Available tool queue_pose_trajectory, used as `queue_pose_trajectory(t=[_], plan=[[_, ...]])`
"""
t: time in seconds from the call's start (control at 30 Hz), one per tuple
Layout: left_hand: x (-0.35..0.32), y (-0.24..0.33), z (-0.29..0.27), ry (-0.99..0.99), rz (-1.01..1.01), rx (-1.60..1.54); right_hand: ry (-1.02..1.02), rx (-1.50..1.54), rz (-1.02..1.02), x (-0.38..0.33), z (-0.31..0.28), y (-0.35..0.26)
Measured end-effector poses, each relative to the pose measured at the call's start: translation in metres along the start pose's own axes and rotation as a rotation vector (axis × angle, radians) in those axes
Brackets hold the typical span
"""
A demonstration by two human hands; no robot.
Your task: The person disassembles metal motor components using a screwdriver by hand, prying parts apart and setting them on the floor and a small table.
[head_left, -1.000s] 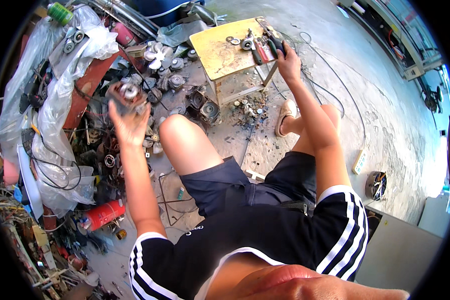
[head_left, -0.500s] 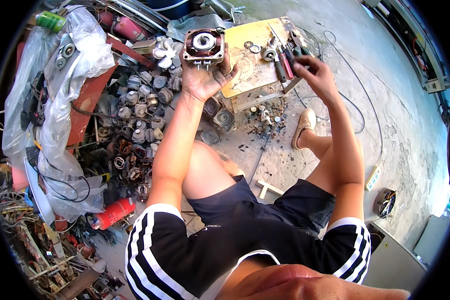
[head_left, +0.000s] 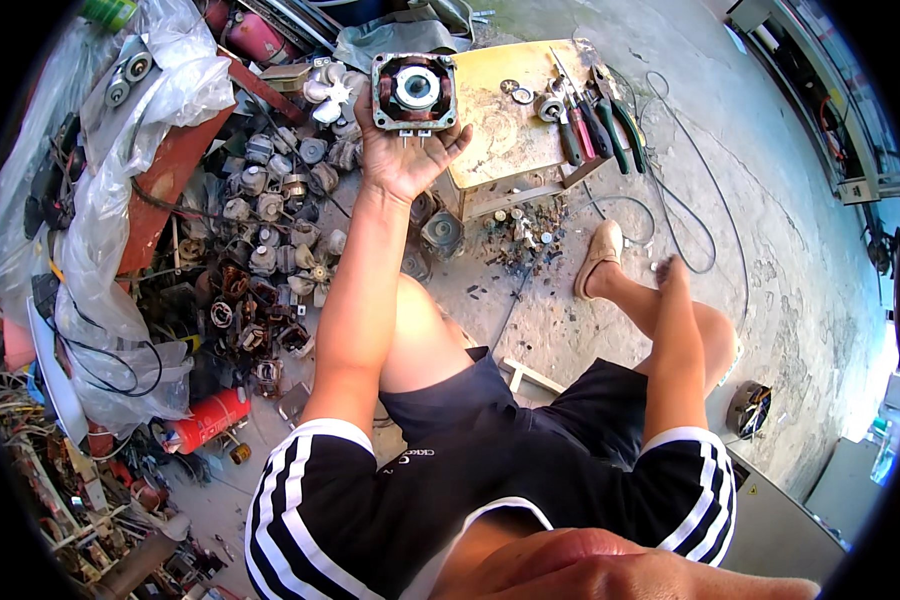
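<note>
My left hand [head_left: 410, 168] is raised over the near left corner of the yellow-topped bench [head_left: 485, 165], palm up. It holds a square electric motor [head_left: 416, 88] with copper windings, a round centre and small metal terminals at the lower edge. The thumb side extends to the right of the motor. My right hand [head_left: 674, 272] is low beside my right leg, away from the bench. It is foreshortened and blurred, so its fingers do not show clearly. On the bench's right side lie pliers with dark green handles [head_left: 630, 140], several screwdrivers [head_left: 582, 132] and a small rotor [head_left: 548, 106].
A pile of small used motors [head_left: 270, 205] spreads left of the bench. Clear plastic sheeting [head_left: 170, 110] covers things farther left. A red cylinder [head_left: 208, 420] lies near my left elbow. Debris [head_left: 520, 235] litters the floor before the bench; a grey cable [head_left: 705, 230] loops at right.
My right hand has drawn back from the tools down toward my right leg, leaving the green-handled pliers on the bench. The motor in my left hand has tilted slightly, showing more of its centre.
</note>
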State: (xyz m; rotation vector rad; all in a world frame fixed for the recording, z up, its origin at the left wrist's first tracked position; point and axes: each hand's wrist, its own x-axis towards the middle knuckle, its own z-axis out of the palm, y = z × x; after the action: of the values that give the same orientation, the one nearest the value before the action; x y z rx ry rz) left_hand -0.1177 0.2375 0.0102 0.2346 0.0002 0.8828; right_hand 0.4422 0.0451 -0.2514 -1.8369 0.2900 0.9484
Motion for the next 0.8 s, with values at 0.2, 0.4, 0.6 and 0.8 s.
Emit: queue_pose_trajectory(t=[0.2,0.4,0.6,0.8], plan=[[-0.016,0.007,0.011,0.122,0.1,0.119,0.881,-0.341,-0.441,-0.07,0.027,-0.028],[-0.015,0.004,0.01,0.097,0.073,0.202,0.638,0.073,-0.457,-0.068,0.034,-0.003],[-0.017,0.004,0.006,0.22,0.16,0.435,0.375,0.033,-0.445,-0.085,0.062,0.021],[-0.012,-0.007,0.017,0.218,0.19,0.582,0.172,-0.338,-0.701,-0.142,0.083,0.009]])
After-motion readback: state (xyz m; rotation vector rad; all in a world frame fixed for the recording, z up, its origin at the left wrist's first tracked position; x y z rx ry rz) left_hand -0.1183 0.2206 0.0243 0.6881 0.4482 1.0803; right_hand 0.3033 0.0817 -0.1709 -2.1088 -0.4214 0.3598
